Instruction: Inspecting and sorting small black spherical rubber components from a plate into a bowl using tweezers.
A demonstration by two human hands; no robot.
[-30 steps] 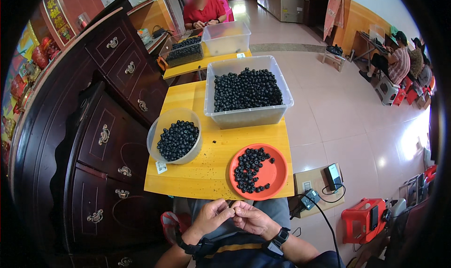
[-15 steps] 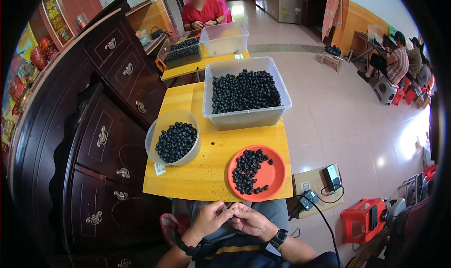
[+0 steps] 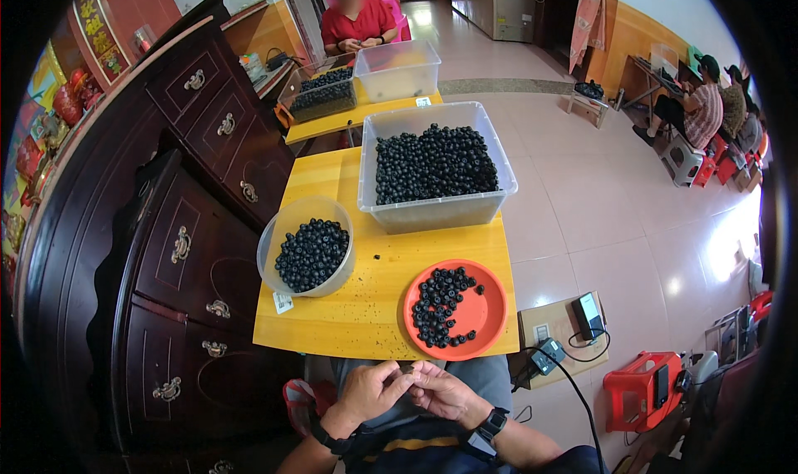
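My left hand (image 3: 370,392) and my right hand (image 3: 449,393) meet over my lap, just below the table's near edge. Thumbs and fingertips of both are pinched together around something small, mostly hidden by the fingers. Straight ahead of them, a round orange-red plate (image 3: 492,303) holds many small round black pieces (image 3: 436,303), some showing a hole in the middle. Similar pieces fill part of a clear round tub (image 3: 291,214) to the left. A large clear rectangular bin (image 3: 440,214) farther back contains a deep heap of them.
One loose black piece and dark crumbs lie on the yellow tabletop (image 3: 324,333). A dark wooden cabinet (image 3: 199,266) borders the left side. Across the table, a person in red (image 3: 359,27) sits behind two more clear bins. A cabled device (image 3: 547,356) rests on a box at right.
My hands stay at nearly the same spot, with the fingertips slightly shifted against each other. The picture has moved a few pixels; the containers stand as before.
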